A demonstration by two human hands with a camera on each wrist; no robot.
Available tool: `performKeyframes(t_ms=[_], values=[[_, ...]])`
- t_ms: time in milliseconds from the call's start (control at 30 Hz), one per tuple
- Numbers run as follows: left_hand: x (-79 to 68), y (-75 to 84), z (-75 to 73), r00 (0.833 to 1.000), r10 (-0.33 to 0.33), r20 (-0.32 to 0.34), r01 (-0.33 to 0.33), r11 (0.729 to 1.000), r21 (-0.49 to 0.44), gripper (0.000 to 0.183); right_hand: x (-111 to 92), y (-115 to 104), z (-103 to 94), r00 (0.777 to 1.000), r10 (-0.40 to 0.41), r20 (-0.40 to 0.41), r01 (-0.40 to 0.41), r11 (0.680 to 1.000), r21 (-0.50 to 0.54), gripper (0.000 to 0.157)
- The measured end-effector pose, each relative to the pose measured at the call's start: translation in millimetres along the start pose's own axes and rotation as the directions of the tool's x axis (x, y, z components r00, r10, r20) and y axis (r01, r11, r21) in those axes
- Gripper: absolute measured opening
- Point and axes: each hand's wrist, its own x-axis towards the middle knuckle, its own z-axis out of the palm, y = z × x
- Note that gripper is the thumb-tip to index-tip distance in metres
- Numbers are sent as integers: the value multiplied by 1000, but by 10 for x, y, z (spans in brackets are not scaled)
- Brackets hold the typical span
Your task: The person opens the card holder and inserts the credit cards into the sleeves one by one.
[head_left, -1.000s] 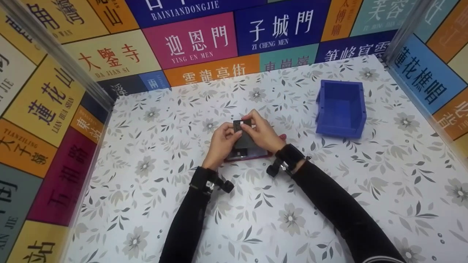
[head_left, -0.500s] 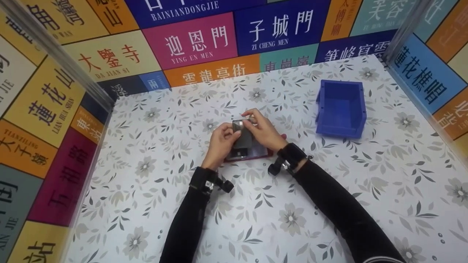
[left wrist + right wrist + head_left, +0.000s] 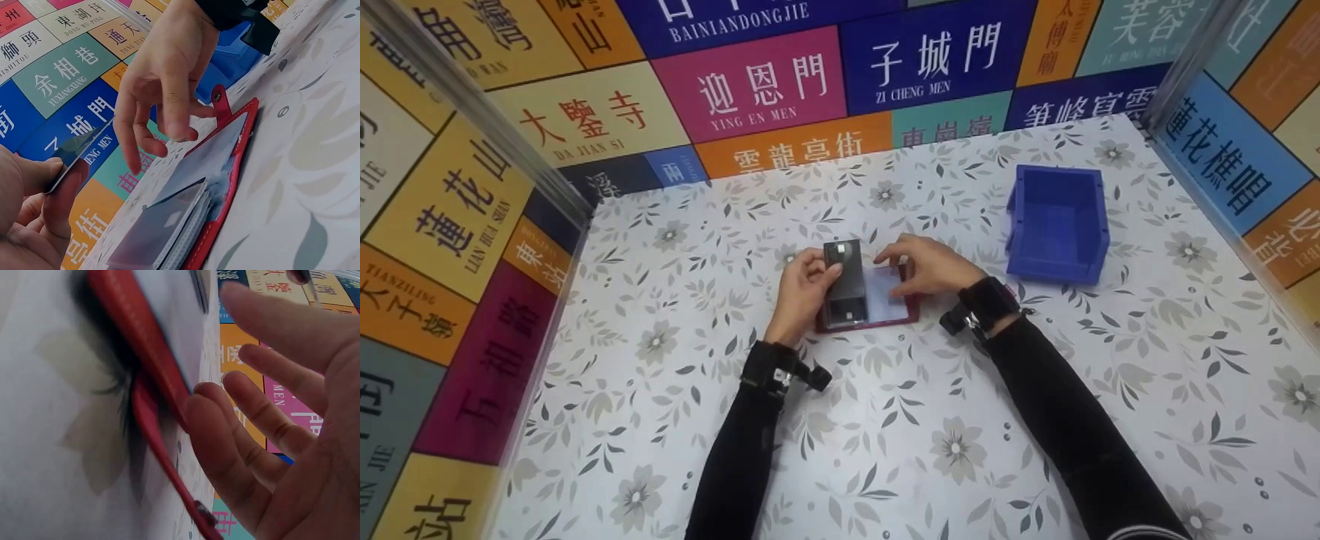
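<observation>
A red card holder with clear plastic sleeves lies spread open on the table. Its snap strap sticks out at one side in the left wrist view. My left hand pinches a dark card between thumb and fingers, raised over the holder's left half. A small light square marks that card near its top. Below it, another dark card shows in the stack of sleeves. My right hand hovers over the holder's right half, fingers spread and slightly bent, holding nothing.
A blue plastic bin stands to the right on the floral tabletop. Panels with printed characters wall in the back and both sides of the table.
My right hand has let go of the dark card and moved right, its fingers spreading. My left hand has shifted slightly left with the card, uncovering more of the holder's right half.
</observation>
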Motion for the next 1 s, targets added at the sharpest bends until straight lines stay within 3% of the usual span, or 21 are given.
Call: performKeyframes(t_ms=[167, 300, 467, 733, 1000], values=[[1, -12, -25, 1000, -13, -13, 13, 1000, 27, 16, -23, 16, 29, 999, 35, 39, -31, 993, -112, 72], [-3, -28, -29, 1000, -5, -23, 6, 999, 52, 16, -19, 16, 26, 998, 41, 57, -35, 994, -108, 73], [-14, -29, -4, 999, -33, -35, 38, 987, 154, 18, -16, 33, 1, 996, 13, 84, -5, 996, -90, 75], [-44, -70, 56, 1000, 24, -20, -15, 929, 370, 13, -25, 30, -2, 994, 51, 97, -41, 994, -104, 78], [-58, -100, 111, 999, 32, -12, -23, 889, 457, 13, -51, -45, 5, 991, 113, 71, -101, 983, -151, 80]])
